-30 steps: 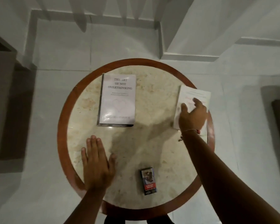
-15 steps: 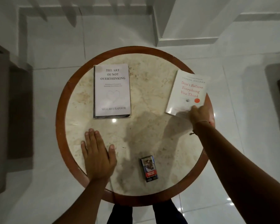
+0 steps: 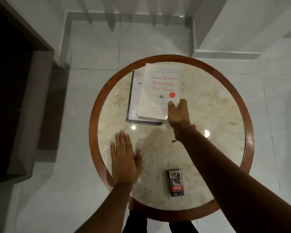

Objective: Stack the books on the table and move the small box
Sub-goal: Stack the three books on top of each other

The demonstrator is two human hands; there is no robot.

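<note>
While the right hand (image 3: 177, 115) grips the near right corner of the white book with red letters (image 3: 160, 91), that book lies over the bigger grey-white book (image 3: 134, 98). The thumb presses on top of the cover, and the other fingers are hidden under the corner. The top book sits a bit to the right and tilted, so a strip of the bigger book shows along its left side and near edge. I cannot tell if the top book rests flat yet or is held just above the other one. Both books are on the far left part of the round surface (image 3: 208, 101), which has a pale stone top and a brown rim. The left hand (image 3: 124, 160) lies flat and open on the near left part of the surface, palm down, fingers straight and close together, holding nothing. The small box (image 3: 175, 182) lies flat near the close edge of the surface, between the two arms, well apart from the books and touching neither hand. It is dark, with a picture on it and a red band with words too small to read. A thin string is tied around the right wrist. Pale floor tiles show all around.
</note>
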